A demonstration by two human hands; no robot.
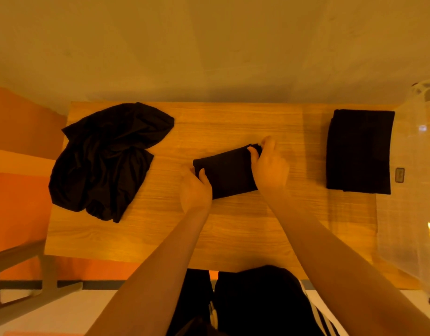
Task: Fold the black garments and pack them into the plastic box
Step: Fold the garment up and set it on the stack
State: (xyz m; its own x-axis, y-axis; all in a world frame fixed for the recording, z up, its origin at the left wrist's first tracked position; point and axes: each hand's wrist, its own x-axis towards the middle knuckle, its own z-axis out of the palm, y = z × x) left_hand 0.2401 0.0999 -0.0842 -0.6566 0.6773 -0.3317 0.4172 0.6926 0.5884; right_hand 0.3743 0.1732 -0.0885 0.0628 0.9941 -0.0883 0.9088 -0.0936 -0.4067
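The plastic box (413,190) runs off the right edge, so its far side and full shape cannot be seen. The left hand (194,190) and right hand (269,166) cover both ends of the small folded garment (227,173), with their fingertips tucked out of sight behind it.

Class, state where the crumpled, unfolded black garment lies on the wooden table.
In the head view, the crumpled black garment lies at the wooden table's far left, left of the left hand.
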